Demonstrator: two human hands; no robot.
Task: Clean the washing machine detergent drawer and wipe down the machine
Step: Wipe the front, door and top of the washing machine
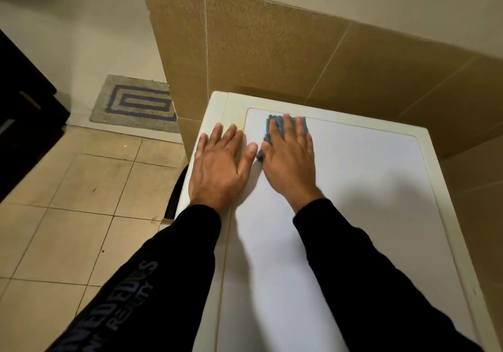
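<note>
From the head view, the white top of the washing machine (340, 202) fills the lower right, its cream rim running along the left and far edges, with tan wall tiles (272, 52) just behind it. The left hand (220, 166) lies flat near the machine's far left corner, palm down, fingers straight and slightly spread, holding nothing; its fingers reach over the cream rim. Just beside it, the right hand (290, 155) presses flat on a blue-grey cloth (275, 124), fingers straight and laid over it (the cloth shows past the fingertips and beside the thumb). The cloth sits on the white panel close to its far left corner. Both arms wear black sleeves (367, 270). The detergent drawer is out of sight here. On the tiled floor (81, 215) to the left lies a grey mat (133, 105) with a dark blue rectangular spiral.
</note>
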